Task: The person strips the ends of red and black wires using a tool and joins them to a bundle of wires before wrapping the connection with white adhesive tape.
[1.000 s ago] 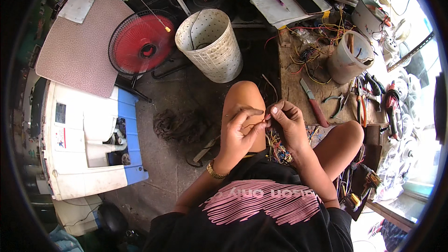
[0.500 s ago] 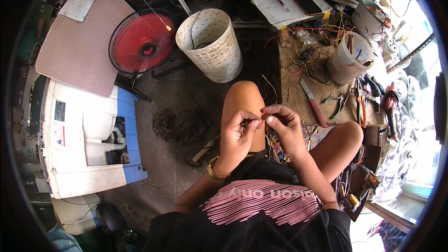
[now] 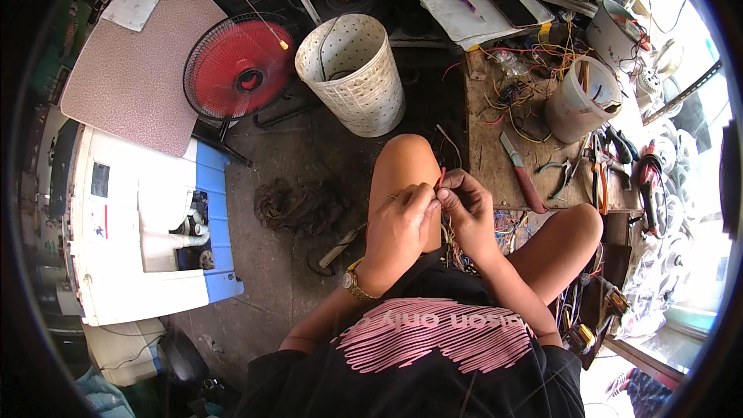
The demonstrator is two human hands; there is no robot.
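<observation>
My left hand (image 3: 398, 224) and my right hand (image 3: 470, 213) meet above my bent left knee, fingertips close together. Between them is a short piece of red wire (image 3: 442, 176), its end sticking up beside the right index finger. Both hands are closed in a pinch on it, and most of the wire is hidden by the fingers. The back of my left hand faces up, with a gold wristwatch (image 3: 352, 282) on that wrist. Under my right hand lies a heap of coloured wire scraps (image 3: 507, 230).
On the right, a wooden bench (image 3: 486, 162) carries a red-handled knife (image 3: 523, 178), pliers (image 3: 598, 174), loose wires and a plastic tub (image 3: 582, 101). A perforated white bin (image 3: 352, 81) and a red fan (image 3: 240, 70) stand ahead. Dark cloth (image 3: 298, 207) lies on the floor.
My left hand has turned over so its back faces up and the watch face shows. Its fingers have closed in against my right fingertips. The red wire now points upward.
</observation>
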